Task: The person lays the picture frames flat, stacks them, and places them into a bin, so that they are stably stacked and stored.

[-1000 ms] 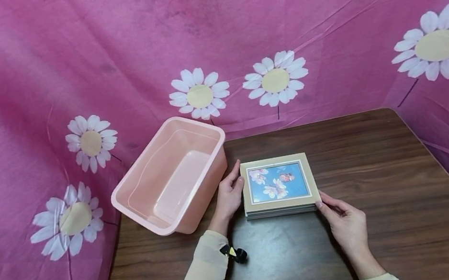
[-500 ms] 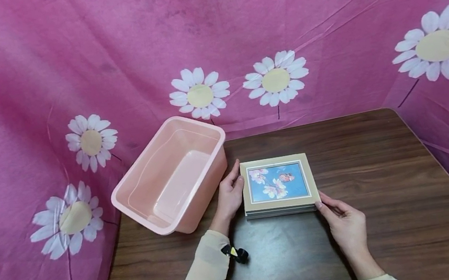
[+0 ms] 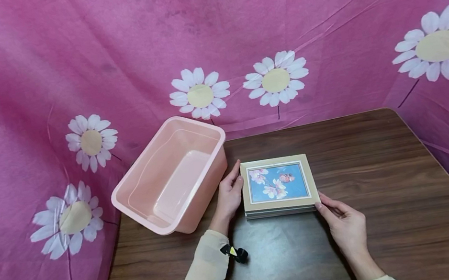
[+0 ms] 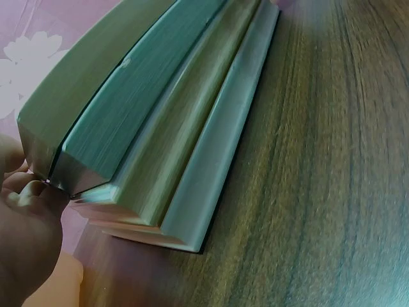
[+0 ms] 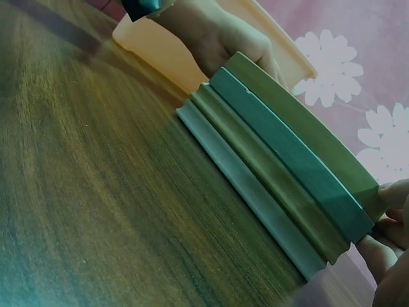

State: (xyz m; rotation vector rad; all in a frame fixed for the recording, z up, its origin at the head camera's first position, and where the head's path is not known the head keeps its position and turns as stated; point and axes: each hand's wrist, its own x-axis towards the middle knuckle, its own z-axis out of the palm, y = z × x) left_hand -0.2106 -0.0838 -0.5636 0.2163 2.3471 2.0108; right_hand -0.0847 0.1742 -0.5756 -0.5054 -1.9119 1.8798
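A stack of several picture frames (image 3: 279, 210) lies on the table in the head view. The top one is a beige picture frame (image 3: 313, 180) with pale blossoms on blue. From the side, the left wrist view shows beige and grey-green frame edges (image 4: 137, 96). At the left end my left hand (image 3: 229, 197) holds the upper frames, its fingertips (image 4: 35, 188) at their corner. My right hand (image 3: 347, 225) grips the near right corner, with the thumb (image 5: 395, 193) against the top frame and curled fingers lower down. Part of the far side is hidden.
A pink plastic tub (image 3: 211, 137) with nothing inside stands left of the stack, close to my left hand. The dark wooden table (image 3: 386, 174) ends at a magenta cloth (image 3: 231, 13) printed with daisies. A black strap (image 3: 234, 253) sits on the left sleeve.
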